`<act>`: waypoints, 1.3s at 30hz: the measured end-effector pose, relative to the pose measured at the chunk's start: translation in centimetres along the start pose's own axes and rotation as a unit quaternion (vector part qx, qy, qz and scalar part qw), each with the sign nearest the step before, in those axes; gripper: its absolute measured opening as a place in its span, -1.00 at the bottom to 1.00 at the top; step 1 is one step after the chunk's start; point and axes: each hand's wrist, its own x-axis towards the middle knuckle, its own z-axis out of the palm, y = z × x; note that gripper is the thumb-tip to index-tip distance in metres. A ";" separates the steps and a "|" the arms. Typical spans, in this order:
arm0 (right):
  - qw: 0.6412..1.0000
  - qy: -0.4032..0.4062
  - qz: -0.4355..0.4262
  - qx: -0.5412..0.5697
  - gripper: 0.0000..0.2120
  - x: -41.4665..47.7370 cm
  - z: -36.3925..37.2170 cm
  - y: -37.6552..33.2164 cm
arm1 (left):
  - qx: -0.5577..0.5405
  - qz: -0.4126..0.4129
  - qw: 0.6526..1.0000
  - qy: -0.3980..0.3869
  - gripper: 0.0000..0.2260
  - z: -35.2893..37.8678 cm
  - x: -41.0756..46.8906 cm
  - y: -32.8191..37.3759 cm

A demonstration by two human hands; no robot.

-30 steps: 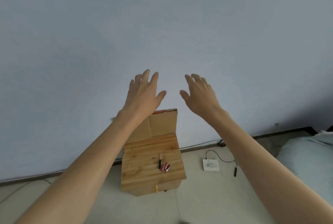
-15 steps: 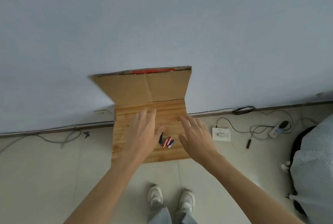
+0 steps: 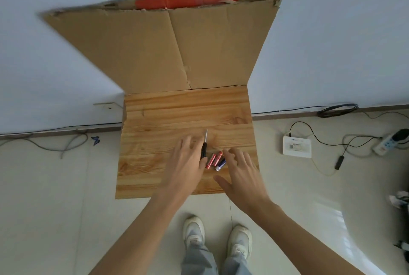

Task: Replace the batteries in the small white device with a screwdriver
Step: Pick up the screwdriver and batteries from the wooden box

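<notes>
From the head view, a wooden desk [image 3: 177, 111] stands against the wall with a cardboard sheet [image 3: 155, 49] propped behind it. On the desk lie a screwdriver [image 3: 204, 148], black handle towards the person and thin shaft pointing to the wall, and just beside it a small cluster of batteries [image 3: 215, 161], two red and one blue.

The left hand [image 3: 186, 168] is spread flat, fingers straight, over the screwdriver's handle and holds nothing. Whether it touches the handle I cannot tell. The right hand [image 3: 241, 173] is likewise spread and empty, its fingertips next to the batteries.

No small white device shows on the desk. A white box [image 3: 297, 147] with a cable lies on the floor to the right, well apart from the desk, and I cannot tell whether it is the device.

The step in hand looks like picking up the tool. To do it well, the left hand should pinch the handle from its sides and lift it straight up, so the shaft does not sweep the batteries. These are round and likely to roll, so the right hand should steady them.
</notes>
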 end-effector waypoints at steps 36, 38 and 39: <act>0.981 0.163 -0.052 0.093 -0.42 3.6 9.0 2.6 | -0.180 -0.013 0.975 0.131 -0.77 7.3 3.6 -3.4; 0.981 0.162 -0.052 0.098 -0.42 3.6 9.0 2.6 | -0.185 -0.009 0.974 0.130 -0.77 7.2 3.5 -3.4; 0.980 0.162 -0.052 0.101 -0.42 3.6 8.9 2.6 | -0.188 -0.009 0.973 0.130 -0.77 7.2 3.5 -3.4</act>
